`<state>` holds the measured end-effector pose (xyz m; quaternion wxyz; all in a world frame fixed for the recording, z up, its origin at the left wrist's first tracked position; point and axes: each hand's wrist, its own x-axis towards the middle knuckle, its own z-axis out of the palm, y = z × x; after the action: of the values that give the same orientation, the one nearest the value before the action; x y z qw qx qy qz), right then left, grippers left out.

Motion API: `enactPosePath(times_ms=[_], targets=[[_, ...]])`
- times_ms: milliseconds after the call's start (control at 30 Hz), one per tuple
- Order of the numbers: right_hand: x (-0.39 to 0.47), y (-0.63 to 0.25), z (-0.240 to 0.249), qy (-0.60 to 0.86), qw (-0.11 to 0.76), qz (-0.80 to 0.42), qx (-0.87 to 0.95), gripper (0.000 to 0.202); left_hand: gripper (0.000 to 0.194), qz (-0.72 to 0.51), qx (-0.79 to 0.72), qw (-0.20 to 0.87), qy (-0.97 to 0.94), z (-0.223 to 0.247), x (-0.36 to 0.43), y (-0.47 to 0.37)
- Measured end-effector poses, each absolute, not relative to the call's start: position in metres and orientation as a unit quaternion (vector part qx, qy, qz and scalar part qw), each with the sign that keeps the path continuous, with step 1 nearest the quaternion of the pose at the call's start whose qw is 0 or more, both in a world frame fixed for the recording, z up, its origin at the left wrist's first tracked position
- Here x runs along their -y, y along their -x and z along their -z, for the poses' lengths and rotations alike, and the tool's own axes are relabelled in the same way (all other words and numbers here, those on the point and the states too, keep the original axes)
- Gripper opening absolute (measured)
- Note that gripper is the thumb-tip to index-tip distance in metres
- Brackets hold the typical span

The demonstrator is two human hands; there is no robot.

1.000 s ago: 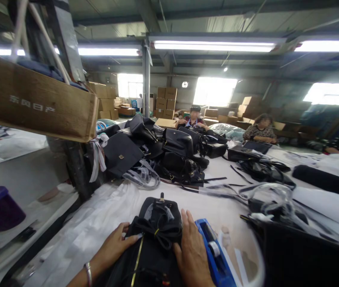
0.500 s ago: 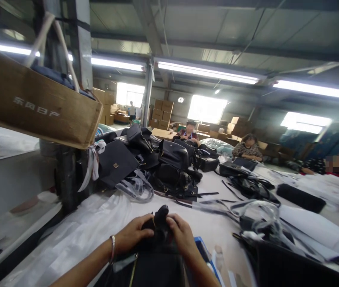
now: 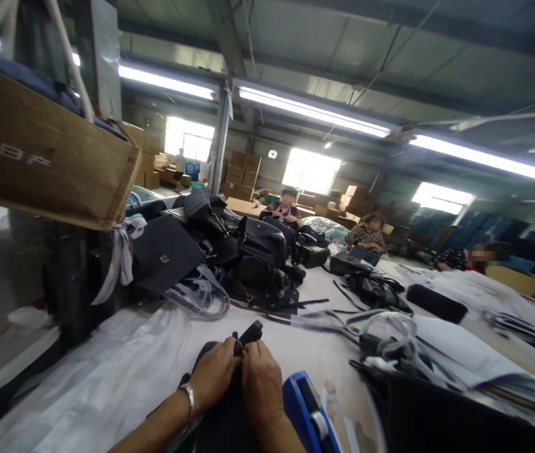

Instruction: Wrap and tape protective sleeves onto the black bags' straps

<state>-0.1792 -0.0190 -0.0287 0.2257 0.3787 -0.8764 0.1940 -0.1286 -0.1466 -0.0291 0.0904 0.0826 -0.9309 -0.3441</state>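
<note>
We have left hand [image 3: 217, 371] and right hand [image 3: 262, 380] pinched on the strap bundle [image 3: 253, 332], above the black bag [image 3: 229, 415] on the white surface [image 3: 302, 346]. Leather-like, probably light, soft, pliant; we'd hold near the yellow tie [image 3: 239, 345].

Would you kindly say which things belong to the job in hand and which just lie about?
Job in hand:
black bag
yellow-tied black strap, in left hand and right hand

Seemingly lying about:
brown printed tote, hanging
long black roll
blue dispenser
</note>
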Motion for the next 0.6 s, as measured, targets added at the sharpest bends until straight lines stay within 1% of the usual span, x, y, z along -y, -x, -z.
enactPosePath(times_ms=[133, 200, 367, 467, 600], targets=[[0.025, 0.179, 0.032, -0.314, 0.156, -0.288, 0.891, 0.022, 0.01, 0.327, 0.941, 0.068, -0.059, 0.029, 0.148, 0.131], [0.028, 0.181, 0.032, -0.29, 0.135, -0.329, 0.889, 0.02, 0.012, 0.322, 0.944, 0.056, -0.045, 0.029, 0.148, 0.132], [0.025, 0.199, 0.029, -0.216, 0.128, -0.413, 0.875, 0.012, 0.022, 0.317, 0.947, 0.041, -0.035, 0.022, 0.146, 0.131], [0.018, 0.21, 0.025, -0.152, 0.122, -0.474, 0.859, 0.012, 0.03, 0.323, 0.945, 0.038, -0.032, 0.016, 0.146, 0.129], [0.02, 0.21, 0.021, -0.069, 0.084, -0.554, 0.826, 0.012, 0.033, 0.339, 0.94, 0.027, -0.028, 0.02, 0.146, 0.131]])
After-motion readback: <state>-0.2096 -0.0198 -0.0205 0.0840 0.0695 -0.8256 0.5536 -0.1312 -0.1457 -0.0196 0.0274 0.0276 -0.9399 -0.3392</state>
